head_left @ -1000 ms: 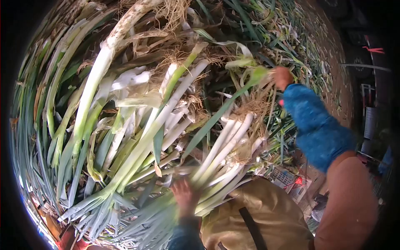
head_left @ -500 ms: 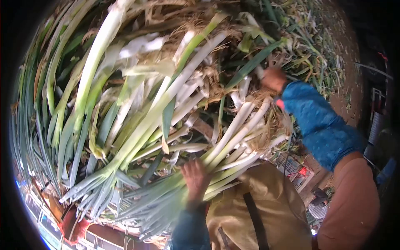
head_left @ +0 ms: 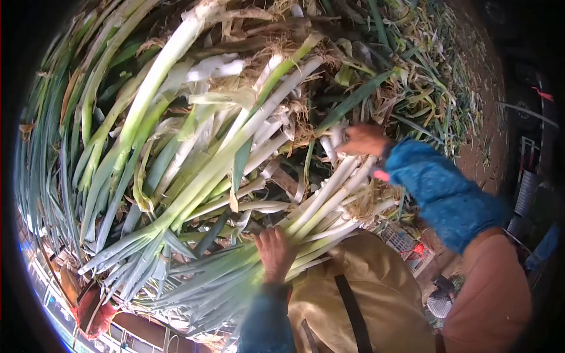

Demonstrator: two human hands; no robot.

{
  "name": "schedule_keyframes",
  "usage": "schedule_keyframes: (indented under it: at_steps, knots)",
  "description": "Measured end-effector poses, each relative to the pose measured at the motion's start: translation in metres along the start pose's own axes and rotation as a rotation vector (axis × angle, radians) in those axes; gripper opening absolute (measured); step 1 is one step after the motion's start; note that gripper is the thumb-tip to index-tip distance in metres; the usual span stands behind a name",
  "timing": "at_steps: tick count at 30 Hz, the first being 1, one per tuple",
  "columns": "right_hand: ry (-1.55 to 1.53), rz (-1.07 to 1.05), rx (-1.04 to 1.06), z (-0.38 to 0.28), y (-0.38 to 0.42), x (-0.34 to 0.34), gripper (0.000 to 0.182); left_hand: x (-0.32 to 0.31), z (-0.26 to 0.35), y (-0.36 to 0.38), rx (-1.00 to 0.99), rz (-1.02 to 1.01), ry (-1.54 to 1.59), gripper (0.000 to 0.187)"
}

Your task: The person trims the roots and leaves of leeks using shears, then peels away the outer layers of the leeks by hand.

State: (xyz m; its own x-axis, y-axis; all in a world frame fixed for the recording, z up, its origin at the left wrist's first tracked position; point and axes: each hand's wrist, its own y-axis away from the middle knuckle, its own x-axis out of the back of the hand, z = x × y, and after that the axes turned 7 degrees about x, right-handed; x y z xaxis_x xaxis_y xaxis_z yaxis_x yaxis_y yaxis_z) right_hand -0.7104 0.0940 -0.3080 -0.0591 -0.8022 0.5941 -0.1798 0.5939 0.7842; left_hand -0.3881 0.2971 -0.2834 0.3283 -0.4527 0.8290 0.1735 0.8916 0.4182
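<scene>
Leeks [head_left: 318,209] lie in a bunch against the brown apron [head_left: 359,294], white stems and roots toward the upper right and green leaves to the lower left, beside a larger heap of stalks [head_left: 147,141]. Bent fingers of the left hand [head_left: 275,254] rest over the bunch where white turns green, how tightly I cannot tell, while the right hand [head_left: 359,140], fingers partly curled, is at the root ends, its hold unclear. Beyond the apron stands a pale lattice crate [head_left: 395,239], contents indistinct, with a red thing [head_left: 419,248] at it.
</scene>
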Motion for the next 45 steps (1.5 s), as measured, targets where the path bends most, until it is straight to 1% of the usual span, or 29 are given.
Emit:
schedule_keyframes:
  at_steps: [1, 2, 3, 5, 6, 7, 8, 9, 11, 14, 15, 16, 17, 18, 19, 20, 22, 25, 26, 29, 30, 32, 34, 37, 38, 41, 43, 44, 45]
  knots:
    - [0.074, 0.048, 0.097, -0.012, -0.004, -0.022, 0.062, -0.001, 0.0, 0.002, -0.005, -0.004, 0.013, 0.075]
    - [0.234, 0.092, 0.173, -0.013, -0.008, -0.032, 0.036, 0.0, -0.003, 0.006, -0.006, -0.01, 0.021, 0.076]
    - [0.327, 0.096, 0.166, 0.0, -0.008, -0.027, 0.021, -0.002, -0.006, 0.009, -0.008, -0.015, 0.001, 0.076]
    - [0.467, 0.242, 0.134, 0.067, -0.004, -0.016, 0.013, -0.009, -0.007, 0.011, -0.024, -0.012, -0.02, 0.075]
    - [0.647, 0.185, 0.04, 0.114, 0.0, -0.003, 0.013, -0.008, -0.009, 0.012, -0.045, -0.007, -0.028, 0.076]
    - [0.637, 0.4, -0.1, 0.158, 0.015, 0.014, 0.012, -0.009, -0.01, 0.013, -0.051, -0.002, -0.03, 0.077]
    - [0.659, 0.366, -0.293, 0.189, 0.032, 0.047, 0.016, -0.012, -0.013, 0.015, -0.06, -0.003, -0.032, 0.077]
    - [0.688, 0.312, -0.487, 0.22, 0.049, 0.081, 0.024, -0.014, -0.014, 0.018, -0.067, -0.009, -0.033, 0.078]
    - [1.101, 0.435, -0.396, 0.192, 0.09, 0.117, 0.026, -0.012, -0.012, 0.022, -0.057, -0.05, -0.039, 0.082]
    - [0.544, 0.488, 0.211, 0.138, 0.071, 0.072, 0.024, -0.013, -0.014, 0.024, -0.065, -0.038, -0.026, 0.085]
    - [0.543, 0.593, 0.477, 0.072, 0.054, 0.047, 0.021, -0.015, -0.015, 0.024, -0.052, -0.042, -0.012, 0.084]
    - [0.354, 0.329, 0.363, 0.006, 0.048, 0.024, 0.021, -0.017, -0.015, 0.026, -0.04, -0.052, -0.002, 0.084]
    - [0.106, 0.349, 0.802, -0.039, 0.034, -0.004, 0.022, -0.019, -0.015, 0.029, -0.031, -0.064, 0.01, 0.084]
    - [0.049, 0.128, 0.787, -0.091, 0.017, -0.041, 0.018, -0.022, -0.016, 0.03, -0.028, -0.073, 0.009, 0.083]
    - [-0.085, 0.044, 0.757, -0.136, 0.009, -0.065, 0.016, -0.021, -0.013, 0.03, -0.026, -0.045, 0.02, 0.082]
    - [-0.05, 0.01, 0.646, -0.18, 0.01, -0.076, 0.016, -0.018, -0.011, 0.03, -0.024, -0.021, 0.032, 0.081]
    - [0.078, 0.151, 0.62, -0.217, -0.01, -0.129, 0.015, -0.013, -0.012, 0.032, -0.036, 0.02, 0.099, 0.078]
    - [-0.063, 0.12, 0.445, -0.221, -0.026, -0.155, 0.014, -0.013, -0.009, 0.033, -0.03, 0.047, 0.085, 0.077]
    - [-0.078, 0.147, 0.41, -0.219, -0.031, -0.158, 0.008, -0.014, -0.01, 0.033, -0.016, 0.009, 0.119, 0.074]
    - [-0.137, 0.215, 0.497, -0.211, -0.016, -0.145, 0.006, -0.017, -0.012, 0.034, -0.079, 0.131, 0.149, 0.074]
    - [-0.127, 0.249, 0.507, -0.209, -0.005, -0.134, 0.01, -0.019, -0.01, 0.035, -0.067, 0.112, 0.164, 0.068]
    - [0.027, 0.388, 0.631, -0.202, -0.004, -0.143, 0.014, -0.012, -0.003, 0.039, -0.039, 0.119, 0.14, 0.064]
    - [-0.236, 0.472, 0.628, -0.21, 0.005, -0.138, 0.022, -0.006, -0.001, 0.043, -0.011, 0.101, 0.145, 0.059]
    - [-0.217, 0.313, 0.516, -0.214, 0.019, -0.134, 0.024, -0.016, -0.005, 0.049, -0.103, 0.12, 0.09, 0.057]
    - [-0.187, 0.394, 0.559, -0.21, 0.022, -0.133, 0.024, -0.02, -0.005, 0.053, -0.106, 0.095, 0.089, 0.058]
    - [-0.238, 0.186, 0.567, -0.196, 0.012, -0.131, 0.024, 0.003, -0.007, 0.049, -0.123, -0.027, 0.104, 0.06]
    - [-0.382, 0.005, 0.38, -0.183, -0.013, -0.167, 0.02, 0.015, -0.023, 0.031, -0.134, -0.14, 0.144, 0.06]
    - [-0.329, 0.028, 0.393, -0.179, -0.006, -0.159, 0.019, 0.015, -0.033, 0.023, -0.146, -0.07, 0.112, 0.053]
    - [-0.279, 0.043, 0.393, -0.175, 0.009, -0.152, 0.018, 0.008, -0.046, 0.017, -0.136, 0.049, 0.117, 0.039]
